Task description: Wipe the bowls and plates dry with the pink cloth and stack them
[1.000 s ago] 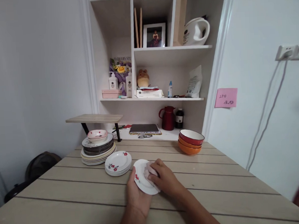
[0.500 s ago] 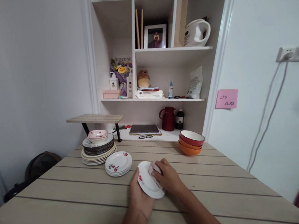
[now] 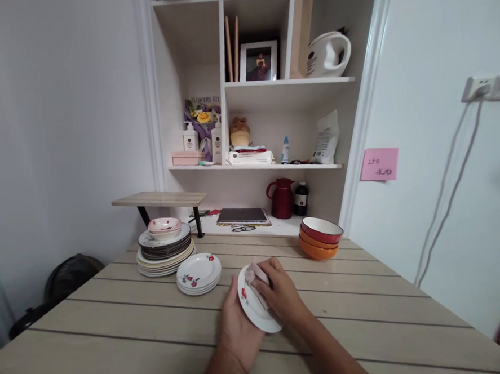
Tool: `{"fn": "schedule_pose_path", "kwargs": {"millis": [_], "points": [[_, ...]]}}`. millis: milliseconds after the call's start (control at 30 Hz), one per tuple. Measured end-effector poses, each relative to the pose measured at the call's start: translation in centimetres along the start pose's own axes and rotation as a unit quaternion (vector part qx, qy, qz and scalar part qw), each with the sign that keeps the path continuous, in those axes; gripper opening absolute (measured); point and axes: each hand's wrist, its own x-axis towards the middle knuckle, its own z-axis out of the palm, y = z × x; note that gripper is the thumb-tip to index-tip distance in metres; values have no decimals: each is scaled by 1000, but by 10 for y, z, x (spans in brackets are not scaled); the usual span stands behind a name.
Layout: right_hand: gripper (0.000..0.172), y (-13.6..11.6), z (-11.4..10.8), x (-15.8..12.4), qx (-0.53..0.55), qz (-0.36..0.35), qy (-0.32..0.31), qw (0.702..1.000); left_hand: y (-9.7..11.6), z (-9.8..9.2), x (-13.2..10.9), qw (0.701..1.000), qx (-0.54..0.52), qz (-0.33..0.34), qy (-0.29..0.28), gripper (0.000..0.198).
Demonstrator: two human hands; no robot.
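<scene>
A small white plate with a red flower rests tilted in my left hand, whose palm and fingers lie under it and whose thumb stands up by its left rim. My right hand is closed on a pale, crumpled cloth and presses it against the plate's upper face. The cloth hides part of the plate. Left of my hands is a stack of similar small flowered plates on the wooden table.
Taller stacked plates stand at the back left, topped by a pink-rimmed bowl, beside a small raised shelf. Stacked red and orange bowls sit back right. Behind are a laptop, glasses and a red jug.
The plate has shifted slightly right and tilted more in my left hand. My right hand and the cloth have moved a little across its face. The stacks stay put.
</scene>
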Motion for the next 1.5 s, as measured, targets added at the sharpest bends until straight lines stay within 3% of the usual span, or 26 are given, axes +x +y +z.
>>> {"fn": "schedule_pose_path", "kwargs": {"millis": [200,367,567,733,867,967,1167,1333,1400,1500], "points": [[13,9,5,-4,-88,53,-46,994,7,-10,1,996,-7,66,53,34],[12,4,2,-6,-33,-8,-127,991,12,-7,0,993,-11,89,80,33],[10,-7,-4,-3,39,-48,-80,995,2,5,-2,998,6,28,47,33],[8,-7,-7,-3,48,-51,-70,995,0,10,-5,1000,2,17,16,33],[24,-6,-2,-2,0,-12,-11,1000,2,5,-6,1000,25,11,4,33],[20,-4,4,-1,-49,28,27,998,2,1,-5,999,37,2,10,36],[14,-5,5,-4,-73,22,-37,996,7,0,-4,998,-4,54,44,32],[61,-22,-3,-12,18,-103,-145,984,13,0,-3,995,-30,89,45,31],[62,-25,-3,-12,27,-116,-127,985,11,1,-3,997,-27,65,33,30],[47,-19,0,-7,2,-78,-58,995,5,2,-4,999,-13,21,20,30]]}}
